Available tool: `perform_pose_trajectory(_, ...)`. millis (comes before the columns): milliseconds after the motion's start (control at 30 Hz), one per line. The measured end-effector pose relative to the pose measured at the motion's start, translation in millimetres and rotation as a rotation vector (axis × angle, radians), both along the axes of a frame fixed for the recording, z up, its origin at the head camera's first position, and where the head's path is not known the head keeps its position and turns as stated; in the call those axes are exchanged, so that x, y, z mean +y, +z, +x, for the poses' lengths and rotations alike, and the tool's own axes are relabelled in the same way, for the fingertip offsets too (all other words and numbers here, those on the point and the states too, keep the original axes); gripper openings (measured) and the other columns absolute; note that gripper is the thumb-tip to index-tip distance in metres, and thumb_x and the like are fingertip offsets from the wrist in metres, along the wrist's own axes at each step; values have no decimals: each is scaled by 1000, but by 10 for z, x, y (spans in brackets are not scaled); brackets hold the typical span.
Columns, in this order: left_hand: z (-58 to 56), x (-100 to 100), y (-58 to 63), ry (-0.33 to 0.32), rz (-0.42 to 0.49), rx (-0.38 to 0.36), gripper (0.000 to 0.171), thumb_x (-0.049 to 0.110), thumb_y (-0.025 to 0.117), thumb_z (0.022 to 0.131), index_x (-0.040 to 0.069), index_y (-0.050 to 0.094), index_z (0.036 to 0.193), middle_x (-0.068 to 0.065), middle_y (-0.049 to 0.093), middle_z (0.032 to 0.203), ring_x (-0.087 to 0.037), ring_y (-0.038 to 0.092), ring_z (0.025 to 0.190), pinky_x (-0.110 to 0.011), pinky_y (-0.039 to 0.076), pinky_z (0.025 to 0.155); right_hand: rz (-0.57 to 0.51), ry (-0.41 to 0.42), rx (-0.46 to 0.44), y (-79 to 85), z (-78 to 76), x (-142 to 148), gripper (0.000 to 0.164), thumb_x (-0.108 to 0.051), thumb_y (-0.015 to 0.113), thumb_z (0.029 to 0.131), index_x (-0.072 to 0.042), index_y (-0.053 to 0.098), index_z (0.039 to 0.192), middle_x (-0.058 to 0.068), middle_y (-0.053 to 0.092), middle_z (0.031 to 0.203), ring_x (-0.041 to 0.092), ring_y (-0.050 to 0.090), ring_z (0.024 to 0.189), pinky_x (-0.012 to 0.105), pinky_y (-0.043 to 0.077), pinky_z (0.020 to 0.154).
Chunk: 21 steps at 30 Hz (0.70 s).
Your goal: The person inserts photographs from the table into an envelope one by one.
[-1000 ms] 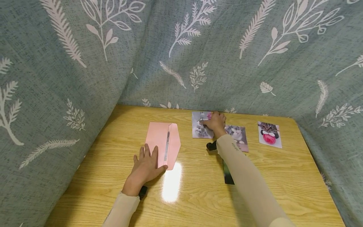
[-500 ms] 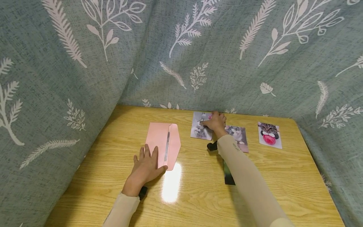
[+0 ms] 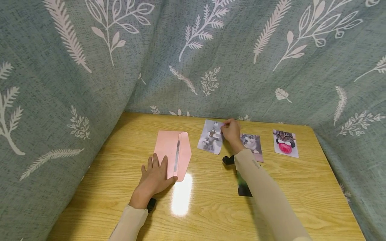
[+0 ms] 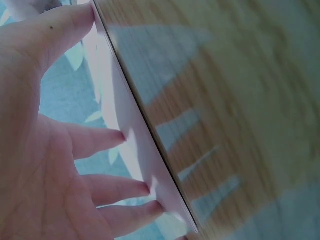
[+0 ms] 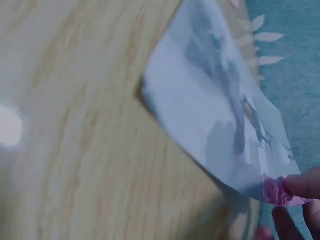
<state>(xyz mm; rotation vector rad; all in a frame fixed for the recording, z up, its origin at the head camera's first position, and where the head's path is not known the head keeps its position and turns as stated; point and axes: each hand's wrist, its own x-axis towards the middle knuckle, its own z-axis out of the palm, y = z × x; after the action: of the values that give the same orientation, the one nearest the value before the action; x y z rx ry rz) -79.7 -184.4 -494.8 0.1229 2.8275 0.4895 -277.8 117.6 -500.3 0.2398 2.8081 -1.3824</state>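
My left hand (image 3: 155,174) lies with spread, straight fingers on a pink envelope (image 3: 169,144), whose flap side faces right. A grey strip shows through the slot near the flap. In the left wrist view, the fingertips touch the envelope (image 4: 132,125) along its edge. Up at the back, my right hand (image 3: 232,132) pinches a photo card (image 3: 211,137) by its upper right corner. The right wrist view shows thumb and finger on the pink corner of this photo card (image 5: 210,110), which bends up there.
A second cat photo (image 3: 252,145) lies partly under the right wrist, and a dark green card (image 3: 243,187) is half hidden by the forearm. Far right lies a photo of a cat with a pink ball (image 3: 285,144). A leaf-patterned curtain (image 3: 169,67) borders the wooden table (image 3: 208,207).
My right hand now pinches the photo card's corner instead of lying over it; the card has turned and slid slightly left and nearer. My left hand and the envelope stay put.
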Motion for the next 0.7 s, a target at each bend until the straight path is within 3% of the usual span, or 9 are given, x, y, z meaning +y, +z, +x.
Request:
perform_pose_trajectory(67,-1,-3,2,2,3,4,96,56,64,92,2,22,159,-39,5,157,-56,6,144,-77,14,104,-73,15,3,-7,14,15,24,-11,62,95,-4,58,117,15,65,112,32,66,94,43,49,81)
perform_pose_trajectory(233,-3,-6,-1,1,5,10,96,56,65,92,1,23,158,-39,5,157,-57,7,144,-77,14,104,-196,15,2,6,79,64,27,-10,64,96,-1,58,121,16,65,108,25,65,85,32,51,68)
perform_pose_trajectory(467,-1,1,-5,-5,-5,11,96,55,66,91,0,25,158,-40,7,156,-58,9,143,-77,16,104,-416,20,-59,83,225,189,36,-8,63,98,1,53,132,15,61,107,17,63,73,37,58,66)
perform_pose_trajectory(700,-2,5,-10,-8,-23,2,96,57,64,92,0,23,158,-40,6,156,-57,8,143,-77,16,104,-511,19,-71,121,337,254,42,-7,64,98,3,51,136,10,60,102,14,62,69,37,57,61)
